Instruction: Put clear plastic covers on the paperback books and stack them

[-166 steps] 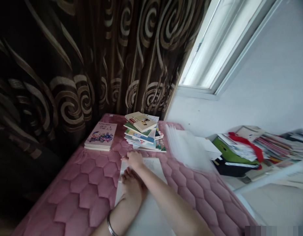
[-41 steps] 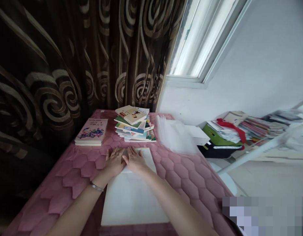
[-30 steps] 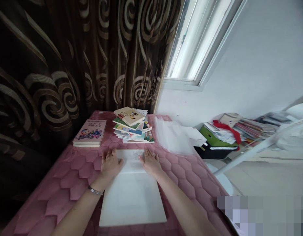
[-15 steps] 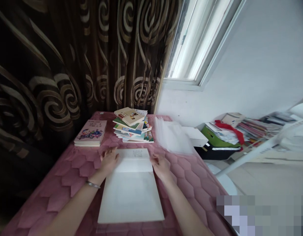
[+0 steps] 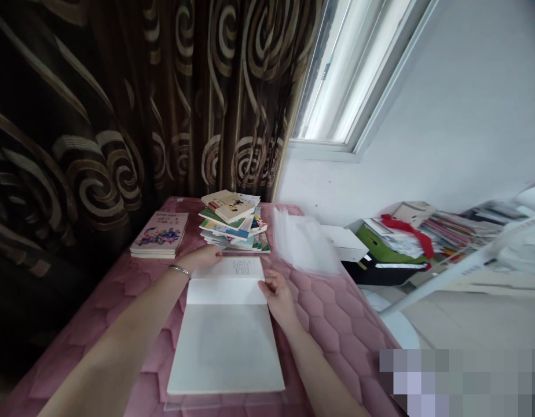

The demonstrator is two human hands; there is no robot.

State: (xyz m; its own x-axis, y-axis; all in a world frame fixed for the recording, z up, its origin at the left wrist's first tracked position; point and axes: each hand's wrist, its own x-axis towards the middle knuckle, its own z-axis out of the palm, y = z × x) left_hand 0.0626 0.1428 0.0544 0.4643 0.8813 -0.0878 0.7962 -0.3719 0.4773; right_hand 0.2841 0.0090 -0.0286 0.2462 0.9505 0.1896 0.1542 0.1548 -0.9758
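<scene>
An open book [image 5: 226, 347] lies on the pink quilted cover, its blank cover side toward me and a page with a little print at the far end. A thin edge of clear plastic book cover [image 5: 245, 253] shows past the book's far side, and more film peeks out below its near edge. At the far left corner, my left hand [image 5: 206, 256], with a bracelet on its wrist, has its fingers closed at the film's edge. My right hand [image 5: 278, 295] pinches the book's right edge, thumb on the page, fingers curled.
Behind the book stands an uneven stack of books [image 5: 235, 223]. Farther left are a few pink-covered books [image 5: 160, 234]. Clear plastic covers [image 5: 304, 243] lie at the right, beside a white box [image 5: 343, 243]. A green and black bin [image 5: 376, 249] with papers stands beyond the bed edge.
My left hand has moved from the book's left side up and right to its far edge. My right hand stays at the right edge, and the book has shifted slightly left.
</scene>
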